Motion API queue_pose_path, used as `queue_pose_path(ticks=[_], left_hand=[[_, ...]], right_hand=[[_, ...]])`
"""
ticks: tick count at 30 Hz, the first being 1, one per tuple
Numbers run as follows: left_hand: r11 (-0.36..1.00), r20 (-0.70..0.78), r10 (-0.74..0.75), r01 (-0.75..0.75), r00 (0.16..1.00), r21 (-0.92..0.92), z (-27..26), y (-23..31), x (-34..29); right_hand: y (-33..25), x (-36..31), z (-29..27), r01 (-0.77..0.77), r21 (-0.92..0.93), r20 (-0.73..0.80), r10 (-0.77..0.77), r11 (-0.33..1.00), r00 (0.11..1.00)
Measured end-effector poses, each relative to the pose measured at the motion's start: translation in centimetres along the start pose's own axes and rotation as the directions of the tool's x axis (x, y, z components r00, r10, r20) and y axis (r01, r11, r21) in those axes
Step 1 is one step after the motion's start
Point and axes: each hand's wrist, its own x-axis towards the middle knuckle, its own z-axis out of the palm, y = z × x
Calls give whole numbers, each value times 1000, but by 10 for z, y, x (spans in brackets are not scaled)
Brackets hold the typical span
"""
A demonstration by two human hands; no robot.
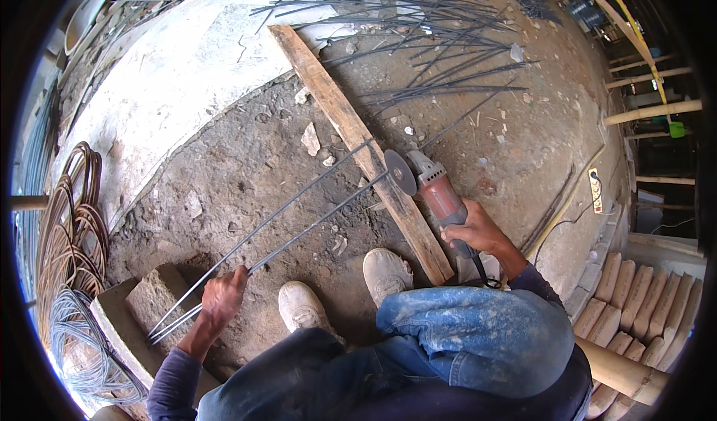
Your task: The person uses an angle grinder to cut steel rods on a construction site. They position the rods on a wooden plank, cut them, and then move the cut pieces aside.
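Note:
My left hand (224, 295) is closed around thin steel rods (317, 225), whose near ends rest by a concrete block. The rods run forward and to the right, fanning apart, and their far part lies across a wooden plank (336, 104). In my right hand (479, 229) is an angle grinder (441, 194), held around its dark rear body. Its grey cutting disc (400, 172) stands on edge over the plank, right at the lower rod; whether it touches is hard to tell. My shoes (388, 273) are planted on the ground left of the plank's near end.
Many cut rods (448, 55) lie scattered beyond the plank. Coils of brown rod (73, 219) and grey wire (86, 346) sit at left, beside a concrete block (166, 300). A power strip (595, 189) with a cord lies at right, above stacked tan blocks (635, 294) and a bamboo pole (624, 370).

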Motion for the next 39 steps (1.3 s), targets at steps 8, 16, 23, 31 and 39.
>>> queue_pose_path(ticks=[8,16,23,31,39], left_hand=[[999,17,-16,17,1000,-32,-6,4,0],[1000,40,-7,8,999,-21,-2,0,0],[998,28,15,-13,999,-55,-2,-2,3],[994,-5,45,-45,999,-96,0,-4,3],[994,8,24,-23,1000,-110,-8,1,3]], right_hand=[[1,4,0,-10,-7,14,10,1000,1000],[-3,11,0,7,-76,7,-7,997,1000],[1,14,-1,-37,-92,17,38,995,999],[6,13,-2,-43,-87,41,46,995,998],[6,15,-1,-56,-92,48,60,994,997]])
